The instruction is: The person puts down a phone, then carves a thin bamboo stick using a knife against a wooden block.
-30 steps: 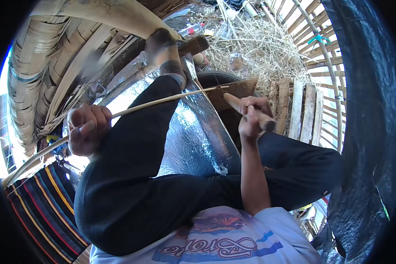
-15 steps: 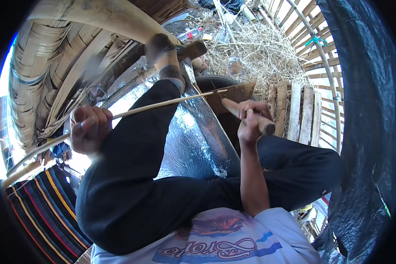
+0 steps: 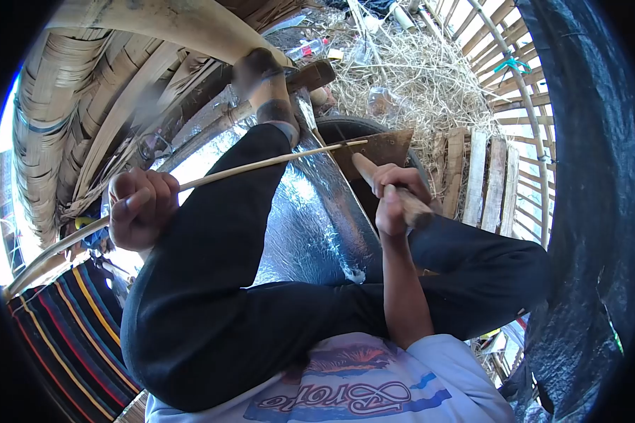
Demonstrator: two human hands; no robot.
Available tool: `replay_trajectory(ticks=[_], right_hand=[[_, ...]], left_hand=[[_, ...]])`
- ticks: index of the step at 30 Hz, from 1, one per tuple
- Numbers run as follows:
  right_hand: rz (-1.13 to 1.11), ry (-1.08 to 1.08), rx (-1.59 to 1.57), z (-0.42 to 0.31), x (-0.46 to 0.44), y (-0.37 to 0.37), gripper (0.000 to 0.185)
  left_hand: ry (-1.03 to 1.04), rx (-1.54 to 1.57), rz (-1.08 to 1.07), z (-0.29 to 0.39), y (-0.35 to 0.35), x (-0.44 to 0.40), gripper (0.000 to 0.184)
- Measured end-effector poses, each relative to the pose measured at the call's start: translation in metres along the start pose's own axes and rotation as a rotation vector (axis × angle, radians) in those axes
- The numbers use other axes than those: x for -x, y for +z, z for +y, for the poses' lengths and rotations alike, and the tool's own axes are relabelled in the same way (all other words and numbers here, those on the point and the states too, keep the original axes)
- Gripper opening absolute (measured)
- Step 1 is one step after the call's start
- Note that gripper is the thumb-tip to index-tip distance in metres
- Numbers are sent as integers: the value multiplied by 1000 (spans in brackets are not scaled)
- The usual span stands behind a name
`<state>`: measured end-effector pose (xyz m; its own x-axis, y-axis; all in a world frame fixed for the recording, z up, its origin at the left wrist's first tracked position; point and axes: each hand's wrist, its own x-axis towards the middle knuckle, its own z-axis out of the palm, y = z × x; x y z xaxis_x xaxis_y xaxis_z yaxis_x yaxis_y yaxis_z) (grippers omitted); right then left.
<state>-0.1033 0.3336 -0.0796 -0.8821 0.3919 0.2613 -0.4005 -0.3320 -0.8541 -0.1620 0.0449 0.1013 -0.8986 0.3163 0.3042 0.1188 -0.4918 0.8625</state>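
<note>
My left hand [image 3: 142, 209] is closed round a long pale stick [image 3: 254, 166], which crosses over my raised knee and runs up to the right. Closed on a wooden handle [image 3: 410, 206] is my right hand [image 3: 398, 194]. A broad brown blade [image 3: 384, 149] lies beyond that handle, and the stick's thin tip reaches across its upper left part. How the blade and handle join is hard to make out. Beneath the blade is a dark round container [image 3: 342, 125].
Shiny silver sheeting [image 3: 310, 233] lies between my legs. Straw [image 3: 430, 77] and a plastic bottle [image 3: 307, 49] are on the ground ahead. Wooden slats [image 3: 494, 180] and a black tarp [image 3: 593, 183] are at the right, a striped cloth [image 3: 74, 338] at the lower left.
My right hand has shifted slightly down and left with the wooden handle. My left hand stays nearly in place on the stick.
</note>
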Motion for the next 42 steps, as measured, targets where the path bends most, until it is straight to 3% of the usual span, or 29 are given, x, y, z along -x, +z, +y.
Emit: replay_trajectory(ticks=[2,5,7,10,11,14,15,18,20,22,25,29,33,36,38,40,42], right_hand=[[-73,41,319,6,-2,-7,11],[-20,51,275,2,-9,-5,11],[41,39,-128,-16,-8,3,10],[-17,2,91,4,0,-3,9],[-69,18,300,11,0,-11,8],[58,23,283,9,-5,-11,7],[33,67,79,4,-6,-13,7],[39,15,-69,6,-1,-6,8],[-23,48,337,16,0,-17,8],[3,60,320,19,-6,-19,8],[86,92,-75,0,-6,-9,7],[34,76,295,21,-1,-23,8],[91,105,11,4,-9,-13,9],[62,65,-17,11,-2,-12,9],[64,53,159,21,-3,-23,8],[77,162,224,13,-10,-19,3],[143,159,87,9,-8,-12,5]], left_hand=[[-21,-30,4,2,0,-1,28],[-4,-34,13,2,-2,2,29],[-10,-10,18,2,-2,2,29],[10,-3,21,0,-1,1,29],[1,-3,18,0,0,0,29],[0,-21,6,2,-2,0,29],[7,-28,10,1,0,1,29],[15,4,7,0,-1,0,29],[16,6,-13,0,0,-1,29],[-5,-14,-20,1,-2,0,29],[8,-19,-17,1,-6,3,29],[-8,-7,-24,1,-4,-1,28],[-14,-46,-10,3,-3,1,29],[-8,-11,-11,1,-6,2,29],[9,-3,-16,0,-3,0,29],[-17,-38,-8,2,-4,1,30],[-24,-42,2,3,-6,4,29]])
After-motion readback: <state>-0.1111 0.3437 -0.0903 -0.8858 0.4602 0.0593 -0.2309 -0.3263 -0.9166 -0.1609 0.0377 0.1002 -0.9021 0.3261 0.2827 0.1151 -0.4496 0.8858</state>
